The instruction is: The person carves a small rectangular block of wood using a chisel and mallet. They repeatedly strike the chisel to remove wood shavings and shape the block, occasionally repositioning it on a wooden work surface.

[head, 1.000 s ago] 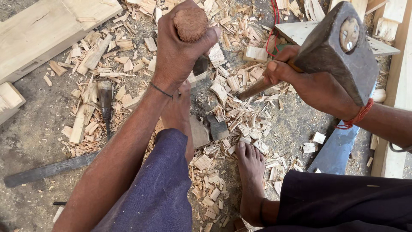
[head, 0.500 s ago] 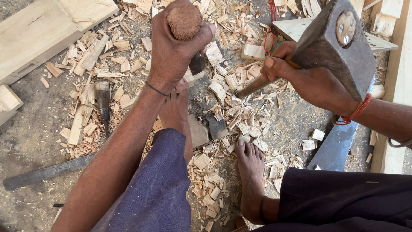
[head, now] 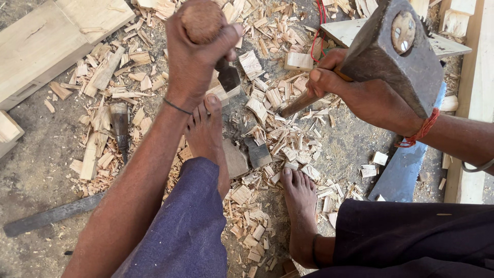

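My left hand point(head: 193, 62) is closed around a chisel with a rounded wooden handle point(head: 202, 20), held upright; its dark blade point(head: 227, 77) points down into a small wood piece by my left foot point(head: 208, 136). My right hand point(head: 360, 92) grips the wooden haft of a heavy iron hammer point(head: 396, 46), whose head is raised to the right of the chisel. My right foot point(head: 301, 216) rests on the ground among wood chips point(head: 278, 134).
A second chisel point(head: 121, 126) lies at the left among chips. A long dark metal bar point(head: 51, 216) lies at lower left. A blue saw blade point(head: 406, 170) lies at right. Planks point(head: 46, 41) sit at upper left, timber along the right edge point(head: 476, 103).
The hammer head has shifted slightly right and up. My left hand and the chisel have stayed nearly in place.
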